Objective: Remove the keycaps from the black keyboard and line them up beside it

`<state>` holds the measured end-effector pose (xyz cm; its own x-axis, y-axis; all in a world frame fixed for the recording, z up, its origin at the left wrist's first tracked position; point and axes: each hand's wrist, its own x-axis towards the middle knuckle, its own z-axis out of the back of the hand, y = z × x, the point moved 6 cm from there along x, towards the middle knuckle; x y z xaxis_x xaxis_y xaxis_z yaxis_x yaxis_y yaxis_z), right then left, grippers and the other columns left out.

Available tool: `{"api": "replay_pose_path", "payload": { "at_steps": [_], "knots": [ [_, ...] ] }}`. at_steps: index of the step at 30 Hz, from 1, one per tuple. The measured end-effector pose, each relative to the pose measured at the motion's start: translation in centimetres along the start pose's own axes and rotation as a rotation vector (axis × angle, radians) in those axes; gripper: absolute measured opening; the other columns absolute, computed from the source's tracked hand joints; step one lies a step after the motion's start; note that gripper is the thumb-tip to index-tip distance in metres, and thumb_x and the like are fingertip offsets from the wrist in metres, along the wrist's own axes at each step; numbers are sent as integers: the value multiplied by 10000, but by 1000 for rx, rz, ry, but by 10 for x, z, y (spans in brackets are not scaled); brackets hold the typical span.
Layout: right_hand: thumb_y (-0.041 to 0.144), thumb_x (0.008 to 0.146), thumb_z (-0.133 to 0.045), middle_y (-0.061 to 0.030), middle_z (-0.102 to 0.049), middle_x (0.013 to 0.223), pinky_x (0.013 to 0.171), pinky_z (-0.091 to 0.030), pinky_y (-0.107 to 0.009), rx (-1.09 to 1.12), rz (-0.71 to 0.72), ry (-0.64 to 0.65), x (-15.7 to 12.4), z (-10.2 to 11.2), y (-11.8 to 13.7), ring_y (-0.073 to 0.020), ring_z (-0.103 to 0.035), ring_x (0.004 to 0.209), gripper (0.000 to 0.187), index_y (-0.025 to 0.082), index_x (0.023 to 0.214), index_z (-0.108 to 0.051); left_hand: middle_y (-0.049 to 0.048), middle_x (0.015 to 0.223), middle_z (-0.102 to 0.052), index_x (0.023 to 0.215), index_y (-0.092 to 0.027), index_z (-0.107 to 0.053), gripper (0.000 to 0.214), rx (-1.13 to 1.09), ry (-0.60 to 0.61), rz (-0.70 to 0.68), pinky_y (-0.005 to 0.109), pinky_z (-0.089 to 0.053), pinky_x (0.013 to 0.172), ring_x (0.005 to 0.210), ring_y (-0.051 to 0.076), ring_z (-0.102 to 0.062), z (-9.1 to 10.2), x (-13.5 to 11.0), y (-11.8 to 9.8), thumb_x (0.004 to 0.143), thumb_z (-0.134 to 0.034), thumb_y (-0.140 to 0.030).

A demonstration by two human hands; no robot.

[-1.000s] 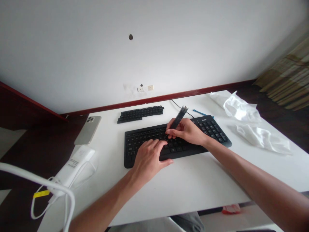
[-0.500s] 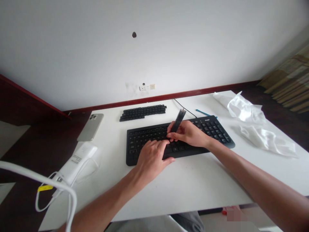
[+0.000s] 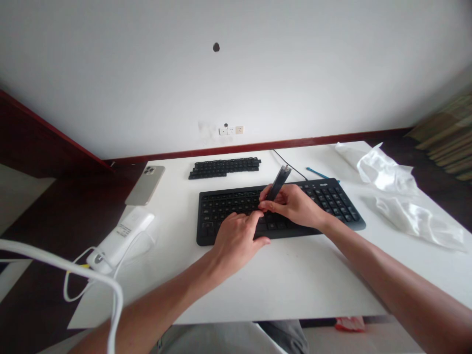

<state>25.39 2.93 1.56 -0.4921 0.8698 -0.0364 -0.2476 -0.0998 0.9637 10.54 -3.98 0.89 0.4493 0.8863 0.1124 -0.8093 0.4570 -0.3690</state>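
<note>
A black keyboard (image 3: 332, 201) lies across the middle of the white table (image 3: 295, 280). My left hand (image 3: 236, 241) rests on its lower middle keys, fingers laid flat and pressing down. My right hand (image 3: 295, 204) is closed round a slim dark tool (image 3: 279, 181) with a clear top end. The tool stands tilted, its lower tip down among the keys just beyond my left fingertips. Both forearms reach in from the bottom of the view.
A block of loose black keycaps (image 3: 224, 167) lies behind the keyboard. A phone (image 3: 145, 185) lies face down at the table's left edge, a white handset (image 3: 121, 236) with a white cable (image 3: 96, 285) nearer. Crumpled clear plastic (image 3: 398, 191) and a blue pen-like stick (image 3: 317, 173) are on the right.
The view has shifted, so everything sits a little further right in the picture. Both hands keep their places on the keyboard; the tool's tilt has barely changed.
</note>
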Motion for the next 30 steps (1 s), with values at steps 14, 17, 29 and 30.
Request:
{"api": "replay_pose_path", "payload": {
  "at_steps": [14, 17, 29, 30],
  "knots": [
    [435, 877, -793, -32, -744, 774, 614, -543, -276, -5, -36, 55, 1, 1, -5, -176, -692, 687, 302, 179, 1012, -707, 41, 909, -806, 1276, -210, -647, 581, 20, 4, 2, 350, -540, 823, 839, 244, -761, 1, -2, -3, 802, -877, -455],
    [423, 881, -790, -9, -715, 748, 583, -510, -262, -45, -22, 81, 0, 0, -2, -162, -660, 663, 271, 192, 1000, -712, 41, 894, -802, 1307, -209, -652, 597, 52, -33, -44, 355, -536, 829, 825, 239, -758, 3, -5, -6, 805, -878, -441],
    [386, 949, -708, -30, -760, 931, 692, -552, -279, -272, 118, 141, -9, -3, 23, -179, -697, 769, 190, 206, 1004, -730, -5, 761, -777, 1183, -263, -746, 310, 127, -48, -110, 333, -507, 742, 682, 187, -726, 7, -12, -17, 885, -817, -308],
    [379, 955, -702, -29, -763, 936, 698, -554, -279, -290, 129, 149, -9, -3, 24, -179, -703, 776, 182, 207, 1009, -731, -5, 757, -776, 1195, -264, -744, 320, 127, -47, -105, 333, -509, 740, 680, 188, -725, 7, -12, -17, 886, -814, -306]
  ]
}}
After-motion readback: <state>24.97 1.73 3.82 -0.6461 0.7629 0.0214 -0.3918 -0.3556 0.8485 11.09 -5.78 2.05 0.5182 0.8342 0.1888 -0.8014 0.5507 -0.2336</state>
